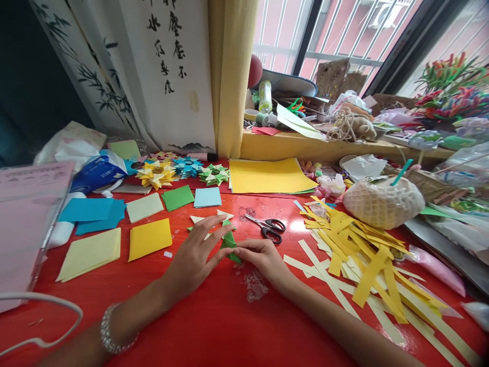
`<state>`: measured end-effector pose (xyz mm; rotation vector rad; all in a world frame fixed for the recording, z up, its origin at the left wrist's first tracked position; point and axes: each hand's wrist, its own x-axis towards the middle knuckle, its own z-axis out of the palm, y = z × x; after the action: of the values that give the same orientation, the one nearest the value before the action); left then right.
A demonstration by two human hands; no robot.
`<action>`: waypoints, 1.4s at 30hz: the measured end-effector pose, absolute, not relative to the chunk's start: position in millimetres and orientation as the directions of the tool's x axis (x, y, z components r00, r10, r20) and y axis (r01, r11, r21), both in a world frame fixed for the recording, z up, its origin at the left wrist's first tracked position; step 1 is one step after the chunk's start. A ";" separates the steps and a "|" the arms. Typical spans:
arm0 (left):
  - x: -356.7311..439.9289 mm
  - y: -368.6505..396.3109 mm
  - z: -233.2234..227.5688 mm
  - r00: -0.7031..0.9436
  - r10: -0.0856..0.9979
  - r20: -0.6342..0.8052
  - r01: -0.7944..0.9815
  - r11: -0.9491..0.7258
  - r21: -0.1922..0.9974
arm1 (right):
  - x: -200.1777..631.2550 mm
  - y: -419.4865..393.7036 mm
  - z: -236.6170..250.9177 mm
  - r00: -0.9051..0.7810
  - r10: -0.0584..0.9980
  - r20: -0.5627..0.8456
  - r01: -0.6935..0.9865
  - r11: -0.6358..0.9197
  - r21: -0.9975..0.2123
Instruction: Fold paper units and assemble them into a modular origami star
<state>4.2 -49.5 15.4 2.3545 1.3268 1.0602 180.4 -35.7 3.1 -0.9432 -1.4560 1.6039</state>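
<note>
Between both hands is a small folded piece of green paper (229, 238), held over the red table. My left hand (196, 247) pinches its lower part between thumb and finger, the other fingers stretched above it. Thumb and forefinger of my right hand (265, 257) press on the same paper from the right. Just behind my left fingers lie white and green folded paper pieces (196, 219), partly hidden. Black-handled scissors (269, 227) rest close behind my right hand, apart from it.
Stacks of yellow (150, 238), cream (90, 252), blue (87, 210) and green paper (178, 197) lie at left. Behind them sit folded paper stars (156, 175) and yellow sheets (269, 176). Paper strips (355, 250) pile up at right, near a netted round object (382, 201).
</note>
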 end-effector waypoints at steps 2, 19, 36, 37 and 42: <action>1.2 -47.8 13.7 0.464 0.747 0.476 0.626 -0.657 0.420 | 180.3 -36.5 4.0 -0.448 0.894 -0.019 -0.071 -0.057 -0.996; 6.2 -53.2 22.2 0.246 0.961 0.126 0.492 -0.236 0.838 | 178.7 -36.2 0.0 -0.390 0.921 0.015 -0.083 -0.019 -0.996; 10.6 -51.9 16.0 0.202 0.979 -0.023 0.281 -0.035 0.959 | 175.8 -37.8 -2.6 -0.547 0.836 -0.051 -0.072 -0.107 -0.992; 10.6 -52.5 16.9 0.203 0.979 -0.010 0.318 -0.056 0.946 | 175.6 -38.3 -2.7 -0.545 0.837 -0.054 -0.066 -0.107 -0.992; 10.6 -56.3 20.2 0.236 0.971 0.020 0.460 -0.130 0.878 | 174.2 -42.0 -2.1 -0.528 0.846 -0.075 -0.042 -0.114 -0.993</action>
<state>10.6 -56.3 20.2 1.7207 1.3358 0.8170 174.2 -42.0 -2.1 -0.9135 -1.4963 1.7182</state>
